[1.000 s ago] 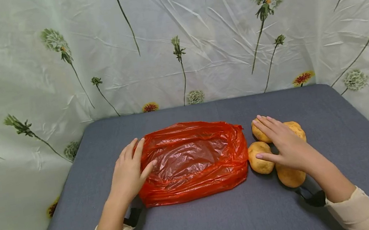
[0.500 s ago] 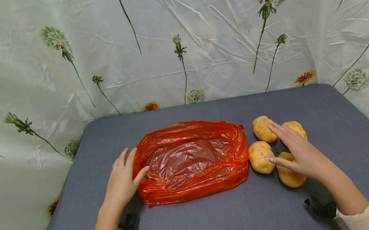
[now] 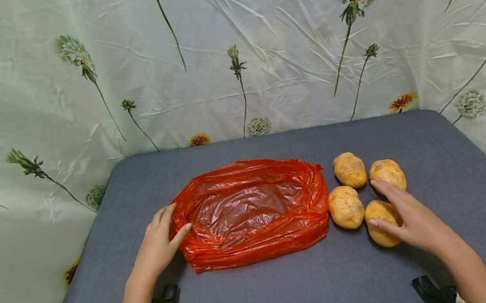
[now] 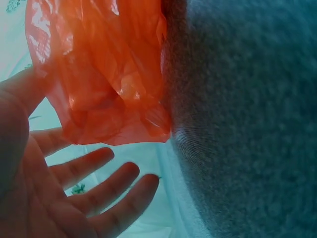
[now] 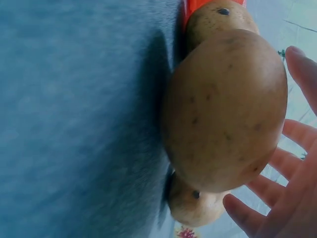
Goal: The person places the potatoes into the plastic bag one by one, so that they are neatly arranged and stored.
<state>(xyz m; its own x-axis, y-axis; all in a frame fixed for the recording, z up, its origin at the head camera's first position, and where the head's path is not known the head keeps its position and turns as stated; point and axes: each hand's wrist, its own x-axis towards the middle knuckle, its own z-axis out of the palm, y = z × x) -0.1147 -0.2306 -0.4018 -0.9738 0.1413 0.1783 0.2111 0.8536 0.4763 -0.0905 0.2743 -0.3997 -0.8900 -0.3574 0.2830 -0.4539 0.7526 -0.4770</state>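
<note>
A red plastic bag (image 3: 256, 248) lies with its mouth spread wide on the grey table. My left hand (image 3: 156, 246) is at its left end, fingers relaxed and apart; in the left wrist view the thumb and index finger overlap the bag (image 4: 109, 89). Several potatoes sit close together right of the bag: one at the back left (image 3: 350, 170), one at the back right (image 3: 387, 174), one beside the bag's edge (image 3: 346, 208) and one at the front (image 3: 382, 238). Over the front potato (image 5: 225, 114) my right hand (image 3: 413, 218) hovers with loosely spread fingers, partly hiding it.
The grey table (image 3: 264, 298) ends at a rounded back edge. Behind and beside it hangs a pale curtain (image 3: 295, 61) printed with flowers. A black strap (image 3: 433, 293) is on the right wrist, another black strap (image 3: 166, 297) on the left.
Both hands have drawn back toward the person, the left one leftward, the right one rightward, baring more of the potatoes. Bag and potatoes stay where they were.
</note>
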